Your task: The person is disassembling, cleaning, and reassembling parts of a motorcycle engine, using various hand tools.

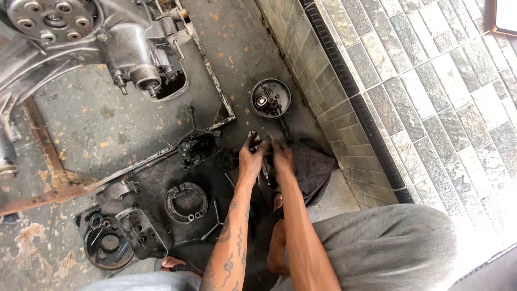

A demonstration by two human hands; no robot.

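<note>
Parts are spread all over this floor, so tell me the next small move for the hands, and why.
Probably set the small dark part down on the dark rag. Both the left hand and right hand hold it above the rag; what the part is cannot be told.

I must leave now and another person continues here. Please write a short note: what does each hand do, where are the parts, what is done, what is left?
Left hand and right hand: both over the dark rag, together gripping a small greasy metal part; what it is cannot be told.
Parts: round cover ahead; brake shoes and loose housings on the floor at left.
Done: engine partly stripped.
Left: parts not refitted.
</note>
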